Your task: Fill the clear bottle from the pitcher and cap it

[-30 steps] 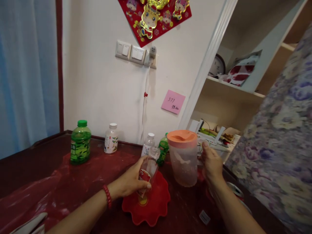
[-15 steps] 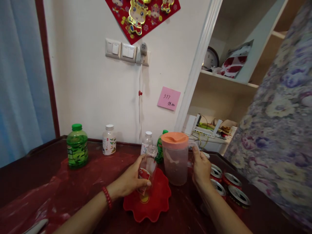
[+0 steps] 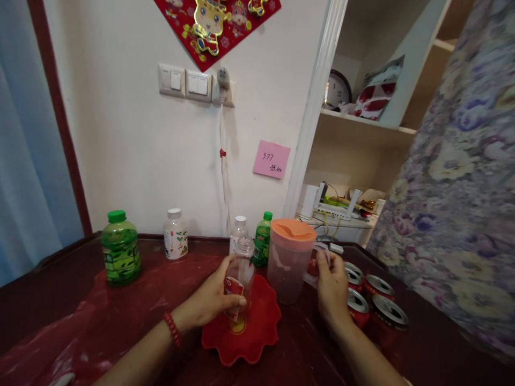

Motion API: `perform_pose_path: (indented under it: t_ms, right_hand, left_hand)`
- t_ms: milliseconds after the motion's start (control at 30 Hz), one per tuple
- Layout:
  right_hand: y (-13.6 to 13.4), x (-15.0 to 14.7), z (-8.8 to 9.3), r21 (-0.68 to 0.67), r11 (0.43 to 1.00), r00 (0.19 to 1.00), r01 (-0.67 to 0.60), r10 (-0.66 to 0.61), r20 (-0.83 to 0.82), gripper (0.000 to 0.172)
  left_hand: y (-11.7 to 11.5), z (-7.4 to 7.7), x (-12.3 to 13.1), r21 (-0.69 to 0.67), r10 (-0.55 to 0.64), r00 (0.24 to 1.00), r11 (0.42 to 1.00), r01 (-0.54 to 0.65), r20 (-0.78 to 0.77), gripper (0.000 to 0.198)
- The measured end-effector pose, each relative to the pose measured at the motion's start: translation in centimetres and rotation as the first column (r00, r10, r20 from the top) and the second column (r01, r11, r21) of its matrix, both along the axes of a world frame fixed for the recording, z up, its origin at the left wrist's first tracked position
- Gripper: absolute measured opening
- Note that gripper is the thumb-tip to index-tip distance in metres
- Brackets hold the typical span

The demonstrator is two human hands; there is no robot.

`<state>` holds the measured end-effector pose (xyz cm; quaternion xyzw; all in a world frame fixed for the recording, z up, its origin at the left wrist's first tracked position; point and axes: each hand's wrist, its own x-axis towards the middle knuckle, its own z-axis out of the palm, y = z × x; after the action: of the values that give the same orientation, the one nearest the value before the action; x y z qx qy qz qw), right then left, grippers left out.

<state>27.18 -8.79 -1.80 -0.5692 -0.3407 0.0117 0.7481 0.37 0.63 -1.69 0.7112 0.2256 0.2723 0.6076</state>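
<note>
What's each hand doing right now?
Left hand: closed around a clear, red-labelled, uncapped bottle.
Right hand: closed on the handle of an orange-lidded, translucent plastic pitcher.

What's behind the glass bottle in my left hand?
A white-capped bottle, with a green bottle farther right. The glass bottle and your left hand cover the white-capped one's lower part, so I can't make out its base.

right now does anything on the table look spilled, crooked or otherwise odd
Only the plastic sheet on the left of the table, wrinkled rather than flat. I see no spill, and the jug in the right hand and bottle in the left hand show no visible damage.
</note>
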Motion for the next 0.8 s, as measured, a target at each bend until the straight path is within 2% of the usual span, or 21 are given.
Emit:
perform_pose_path:
  t_ms: [133, 267, 400, 600, 700, 733, 800]
  right_hand:
    - [-0.7, -0.5, 0.6, 0.029, 0.998, 0.996, 0.054, -0.055, 0.064, 0.057]
    - [-1.2, -1.1, 0.8, 0.028, 0.998, 0.987, 0.051, -0.055, 0.151, 0.059]
    - [-1.4, -1.2, 0.6, 0.055, 0.996, 0.96, 0.067, -0.079, 0.267, 0.064]
    - [-1.7, -1.3, 1.2, 0.088, 0.995, 0.907, 0.049, -0.081, 0.413, 0.056]
    - [-2.7, -2.3, 2.4, 0.146, 0.986, 0.851, 0.085, -0.148, 0.503, 0.05]
    - [-3.3, -2.9, 3.0, 0.193, 0.976, 0.807, 0.104, -0.196, 0.558, 0.046]
    - [-4.6, -4.5, 4.1, 0.265, 0.964, 0.745, 0.027, -0.196, 0.637, 0.038]
  left_hand:
    - [0.2, -0.2, 0.0, 0.014, -0.009, 1.0, 1.0, 0.009, -0.005, 0.094]
    - [0.4, -0.3, 0.0, -0.01, -0.023, 1.0, 1.0, 0.023, 0.002, 0.095]
    - [0.4, -0.1, 0.0, 0.049, 0.004, 1.0, 0.999, -0.005, 0.01, 0.094]
    - [0.2, 0.3, 0.1, 0.089, 0.01, 1.0, 0.996, -0.011, 0.015, 0.09]
    - [0.2, 0.3, 0.2, 0.092, 0.006, 1.0, 0.996, -0.008, 0.027, 0.091]
    - [0.1, 0.3, 0.2, 0.085, 0.008, 1.0, 0.996, -0.01, 0.02, 0.092]
    - [-0.1, 0.4, 0.2, 0.059, 0.014, 1.0, 0.998, -0.013, -0.006, 0.093]
